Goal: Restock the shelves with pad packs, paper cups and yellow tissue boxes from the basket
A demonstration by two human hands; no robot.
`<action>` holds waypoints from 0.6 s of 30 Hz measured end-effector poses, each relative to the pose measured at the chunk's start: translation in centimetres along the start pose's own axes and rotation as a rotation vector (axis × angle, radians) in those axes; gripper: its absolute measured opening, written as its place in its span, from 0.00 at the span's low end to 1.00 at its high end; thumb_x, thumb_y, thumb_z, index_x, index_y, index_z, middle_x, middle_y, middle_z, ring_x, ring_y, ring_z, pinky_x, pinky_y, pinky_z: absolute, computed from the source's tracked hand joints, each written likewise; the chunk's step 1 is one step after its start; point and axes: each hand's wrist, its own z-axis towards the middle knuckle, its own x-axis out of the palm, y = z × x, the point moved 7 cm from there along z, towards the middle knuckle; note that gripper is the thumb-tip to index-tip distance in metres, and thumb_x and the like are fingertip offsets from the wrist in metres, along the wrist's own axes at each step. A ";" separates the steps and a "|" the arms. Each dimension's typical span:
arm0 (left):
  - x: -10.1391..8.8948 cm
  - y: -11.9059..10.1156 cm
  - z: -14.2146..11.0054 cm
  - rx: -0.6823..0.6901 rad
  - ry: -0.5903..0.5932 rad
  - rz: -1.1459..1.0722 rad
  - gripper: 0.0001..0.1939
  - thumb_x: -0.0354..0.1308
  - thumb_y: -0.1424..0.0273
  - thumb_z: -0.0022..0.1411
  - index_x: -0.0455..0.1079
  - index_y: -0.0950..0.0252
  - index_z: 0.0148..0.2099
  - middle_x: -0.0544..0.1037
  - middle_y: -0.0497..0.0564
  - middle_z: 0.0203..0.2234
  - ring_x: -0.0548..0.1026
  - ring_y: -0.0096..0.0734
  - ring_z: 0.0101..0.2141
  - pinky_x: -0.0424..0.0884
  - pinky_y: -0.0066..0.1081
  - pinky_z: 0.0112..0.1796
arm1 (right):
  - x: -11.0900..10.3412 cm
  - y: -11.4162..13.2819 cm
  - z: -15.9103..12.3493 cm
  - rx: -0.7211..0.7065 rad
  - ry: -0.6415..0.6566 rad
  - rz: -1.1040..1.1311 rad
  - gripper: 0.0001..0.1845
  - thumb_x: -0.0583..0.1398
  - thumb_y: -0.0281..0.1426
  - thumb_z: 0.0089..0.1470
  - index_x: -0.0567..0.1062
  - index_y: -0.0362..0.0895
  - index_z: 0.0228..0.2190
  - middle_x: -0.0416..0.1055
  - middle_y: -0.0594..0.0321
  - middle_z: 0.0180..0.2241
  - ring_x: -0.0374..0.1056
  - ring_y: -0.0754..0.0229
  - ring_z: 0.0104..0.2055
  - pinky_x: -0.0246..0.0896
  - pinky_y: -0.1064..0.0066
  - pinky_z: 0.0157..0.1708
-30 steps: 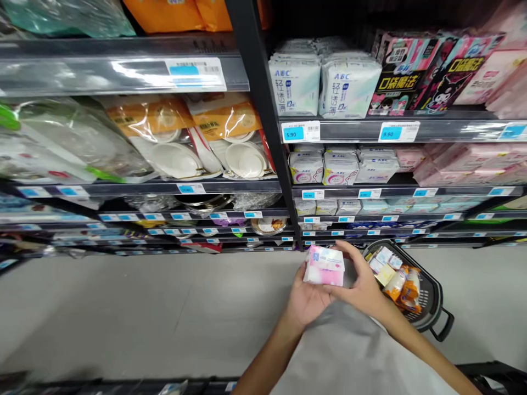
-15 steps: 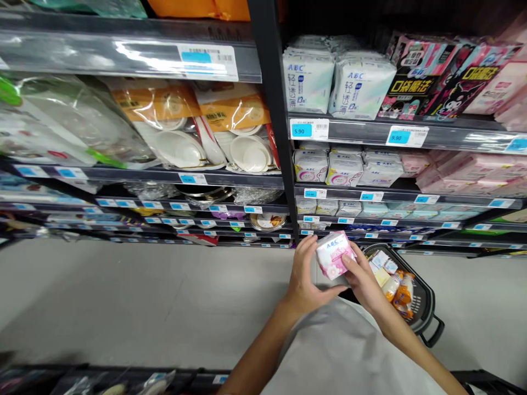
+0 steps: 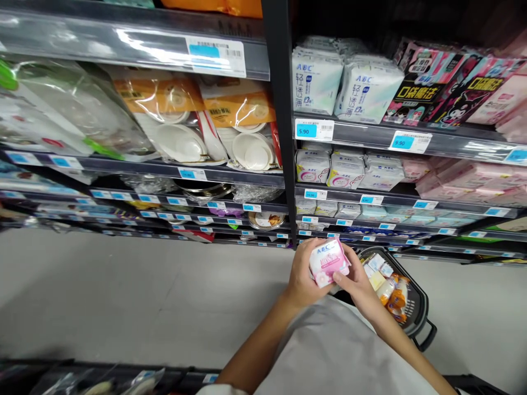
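Head view: a pink-and-white ABC pack [image 3: 327, 264] sits between both hands, its printed face up. The left hand [image 3: 302, 278] curls closed around its left side; the right hand [image 3: 357, 281] grips the opposite side, thumb pressed on the front. Just right of the hands is a black shopping basket [image 3: 419, 308] holding orange-and-white packets [image 3: 397, 302]. Beyond them, shelved ABC packs [image 3: 346, 169] stand in rows.

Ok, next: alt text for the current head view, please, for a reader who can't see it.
A left hand and a right hand together hold a small pink-and-white ABC packet over a grey shop floor. Ahead are dark shelves of packaged goods with price labels; to the right is a black basket holding several packages.
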 end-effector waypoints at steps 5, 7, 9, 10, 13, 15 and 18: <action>-0.1 0.4 -0.1 -0.039 0.040 0.015 0.50 0.76 0.77 0.44 0.61 0.59 0.67 0.73 0.63 0.56 0.72 0.54 0.55 0.66 0.48 0.58 | 0.3 -0.1 -0.2 0.029 0.042 0.014 0.41 0.72 0.48 0.48 0.66 0.54 0.59 0.74 0.57 0.53 0.73 0.50 0.52 0.71 0.58 0.52; -0.3 0.6 -0.1 -0.073 0.027 -0.014 0.49 0.76 0.77 0.43 0.63 0.59 0.67 0.74 0.63 0.56 0.72 0.55 0.55 0.66 0.48 0.58 | 0.3 0.0 -0.2 0.033 0.052 -0.006 0.41 0.73 0.47 0.48 0.65 0.54 0.59 0.73 0.57 0.53 0.72 0.49 0.53 0.70 0.58 0.53; -0.6 0.6 0.0 -0.082 0.005 -0.037 0.49 0.77 0.77 0.41 0.65 0.59 0.65 0.75 0.62 0.55 0.73 0.56 0.54 0.67 0.48 0.57 | 0.5 0.1 -0.2 0.032 0.065 -0.018 0.41 0.73 0.47 0.48 0.65 0.54 0.59 0.72 0.57 0.53 0.71 0.50 0.53 0.69 0.58 0.53; -0.6 0.5 0.0 -0.075 0.002 -0.041 0.49 0.77 0.78 0.40 0.65 0.59 0.65 0.76 0.61 0.54 0.74 0.56 0.54 0.67 0.48 0.57 | 0.6 0.1 -0.2 0.032 0.072 -0.022 0.41 0.72 0.47 0.48 0.65 0.54 0.59 0.72 0.57 0.54 0.71 0.50 0.54 0.69 0.58 0.54; -0.6 0.0 0.3 -0.074 0.003 -0.055 0.52 0.77 0.80 0.38 0.65 0.58 0.66 0.76 0.60 0.54 0.75 0.55 0.53 0.68 0.46 0.56 | 0.8 0.1 -0.1 0.028 0.095 -0.050 0.42 0.72 0.49 0.48 0.64 0.54 0.59 0.71 0.56 0.55 0.70 0.49 0.55 0.68 0.56 0.55; -0.7 -0.3 0.5 -0.098 -0.014 -0.088 0.53 0.78 0.79 0.36 0.65 0.58 0.65 0.76 0.60 0.53 0.76 0.53 0.51 0.70 0.43 0.54 | 0.8 0.1 -0.1 0.015 0.110 -0.071 0.42 0.71 0.49 0.49 0.63 0.54 0.60 0.72 0.56 0.54 0.70 0.49 0.55 0.67 0.55 0.56; -1.0 -0.6 1.0 -0.145 -0.036 -0.156 0.52 0.79 0.76 0.39 0.63 0.57 0.65 0.76 0.58 0.51 0.76 0.49 0.50 0.71 0.40 0.51 | 0.5 0.7 0.0 -0.039 0.120 -0.118 0.39 0.70 0.49 0.51 0.64 0.55 0.59 0.73 0.57 0.51 0.71 0.51 0.53 0.68 0.56 0.55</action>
